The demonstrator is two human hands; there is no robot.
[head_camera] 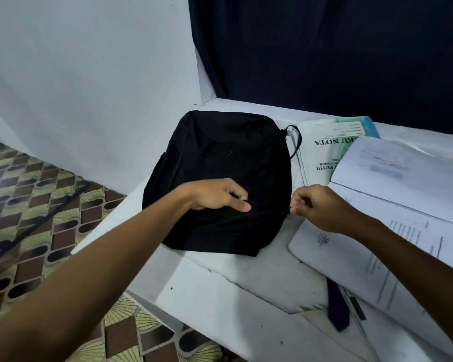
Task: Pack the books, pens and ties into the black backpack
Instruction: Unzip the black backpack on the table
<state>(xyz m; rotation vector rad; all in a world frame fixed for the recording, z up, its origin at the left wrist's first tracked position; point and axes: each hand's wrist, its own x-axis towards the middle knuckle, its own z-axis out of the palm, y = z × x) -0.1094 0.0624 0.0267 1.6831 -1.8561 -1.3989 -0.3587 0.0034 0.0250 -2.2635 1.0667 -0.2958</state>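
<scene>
black backpack point(220, 163) flat near tabletop point(220, 296) left edge | left hand point(217, 195) pinches its fabric | right hand point(317, 207) pinches zipper pull at its right side | books point(322, 152), papers point(392, 184) crowd right | tie point(338, 307) near front edge

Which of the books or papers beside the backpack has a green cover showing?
The BUKU NOTA book, at the far end by the backpack's carry loop. The white paper sheets nearer the right hand show only print.

Black backpack point(217, 178) on white desk point(220, 296); white book point(322, 155) with black letters, teal-edged; dark purple tie point(338, 307) lower right; brown-green patterned floor point(37, 205) at left; navy curtain point(338, 53).
</scene>
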